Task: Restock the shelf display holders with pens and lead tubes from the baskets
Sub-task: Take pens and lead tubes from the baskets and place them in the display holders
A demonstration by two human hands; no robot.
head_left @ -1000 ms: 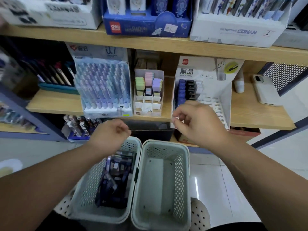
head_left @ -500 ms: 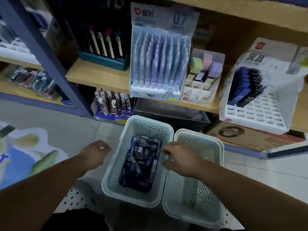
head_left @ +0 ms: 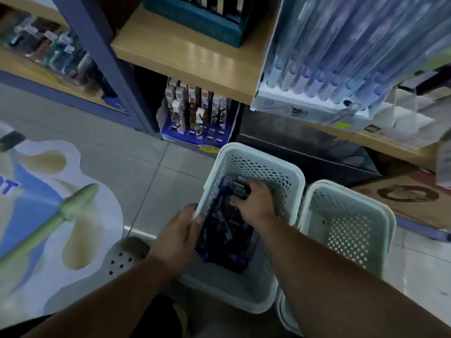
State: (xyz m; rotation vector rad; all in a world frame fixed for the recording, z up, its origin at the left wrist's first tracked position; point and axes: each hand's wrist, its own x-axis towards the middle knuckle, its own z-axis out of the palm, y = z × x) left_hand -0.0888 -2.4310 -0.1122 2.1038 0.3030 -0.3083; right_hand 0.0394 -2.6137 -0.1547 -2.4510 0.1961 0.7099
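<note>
On the tiled floor [head_left: 136,152], our left hand [head_left: 180,230] grips the basket [head_left: 268,156] rim while our right hand [head_left: 256,203] curls round lead tubes [head_left: 240,189], which we should lift shelfward next.

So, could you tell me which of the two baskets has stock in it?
The left basket: dark blue packs lie in it. The right basket beside it shows none.

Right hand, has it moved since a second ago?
Yes. The right hand has dropped from the shelf edge into the filled basket, fingers now curled on the dark packs.
</note>
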